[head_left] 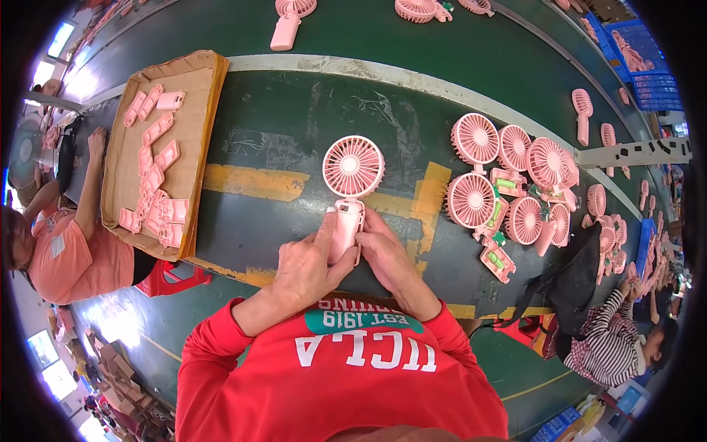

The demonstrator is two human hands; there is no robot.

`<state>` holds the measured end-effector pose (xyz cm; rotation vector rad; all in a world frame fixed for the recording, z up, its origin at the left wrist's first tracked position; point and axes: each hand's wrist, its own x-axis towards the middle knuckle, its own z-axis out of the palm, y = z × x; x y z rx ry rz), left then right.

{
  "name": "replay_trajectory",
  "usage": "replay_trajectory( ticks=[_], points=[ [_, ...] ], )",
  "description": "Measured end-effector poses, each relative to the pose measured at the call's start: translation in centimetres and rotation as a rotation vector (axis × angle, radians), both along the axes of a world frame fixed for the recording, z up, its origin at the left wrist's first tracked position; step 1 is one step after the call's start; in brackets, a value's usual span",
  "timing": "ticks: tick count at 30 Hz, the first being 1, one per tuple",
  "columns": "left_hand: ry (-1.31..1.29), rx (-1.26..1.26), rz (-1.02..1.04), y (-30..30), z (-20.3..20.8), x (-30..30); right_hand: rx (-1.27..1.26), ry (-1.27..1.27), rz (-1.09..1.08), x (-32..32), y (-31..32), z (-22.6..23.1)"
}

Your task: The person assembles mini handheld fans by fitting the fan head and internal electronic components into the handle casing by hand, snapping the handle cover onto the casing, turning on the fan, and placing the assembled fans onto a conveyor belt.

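A pink handheld fan [353, 166] is held upright in front of me, its round grille pointing away from my body. My left hand [305, 265] is closed on the left side of its handle, thumb and fingers around the pink casing. At the handle's right edge, my right hand [390, 258] grips with bent fingers, partly hidden behind the fan. A small dark opening shows near the top of the handle. Farther right lies a cluster of pink fans [475, 200], several with open handles that show green parts inside.
To the left stands a shallow cardboard tray [210, 147] holding pink handle covers [158, 132]. Yellow tape [258, 182] marks the dark worktable. Beyond a pale rail, more fans [287, 26] lie on a green surface. Co-workers sit at left and right; a black bag [578, 280] hangs at right.
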<state>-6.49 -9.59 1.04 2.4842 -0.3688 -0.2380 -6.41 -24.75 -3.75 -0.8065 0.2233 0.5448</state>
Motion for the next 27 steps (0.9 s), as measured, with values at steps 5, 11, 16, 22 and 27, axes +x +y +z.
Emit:
replay_trajectory(
  ticks=[5,11,16,22,27],
  points=[
    [0.002,0.031,-0.034,0.2,-0.3,-0.1,-0.036,-0.037,0.016,-0.1,0.3,0.3],
    [-0.005,0.067,-0.076,0.2,-0.4,-0.2,-0.071,-0.090,0.037,-0.1,0.3,0.4],
    [-0.053,0.072,-0.107,0.2,-1.1,-0.3,-0.130,-0.047,-0.047,-0.3,1.3,1.2],
    [-0.070,0.102,-0.145,0.1,-1.3,-0.7,-0.352,-0.150,-0.104,-0.5,2.0,-0.2],
    [0.038,-0.099,-0.033,0.4,-1.4,-0.4,-0.171,-0.014,-0.152,-0.7,1.5,-0.1]
  ],
)
